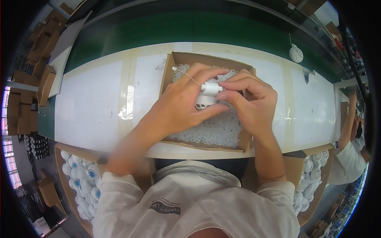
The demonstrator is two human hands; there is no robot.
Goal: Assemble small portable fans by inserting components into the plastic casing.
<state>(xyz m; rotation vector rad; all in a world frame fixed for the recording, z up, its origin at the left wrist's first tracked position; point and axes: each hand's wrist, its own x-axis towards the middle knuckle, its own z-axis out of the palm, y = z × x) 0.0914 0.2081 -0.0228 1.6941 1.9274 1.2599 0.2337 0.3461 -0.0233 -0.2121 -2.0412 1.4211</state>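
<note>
Over a shallow cardboard box (168, 67), my left hand (170, 105) is closed around a white plastic part (211, 89) with a cylindrical neck and a wider, slotted rounded body below. A thin white cable (186, 74) runs from the neck over the back of that hand and ends in a small plug. From the right, my right hand (256, 99) pinches the neck's end with thumb and fingers; anything small between those fingertips is hidden. Many small translucent plastic rings (214, 131) fill the box beneath both hands. Part of the white body is covered by my fingers.
A round white unit with a cable (295, 53) lies on the green belt (190, 29) beyond the white table (95, 95). Cartons of white round units (81, 174) (313, 174) stand at both sides of me. A co-worker's arm (347, 123) shows at far right.
</note>
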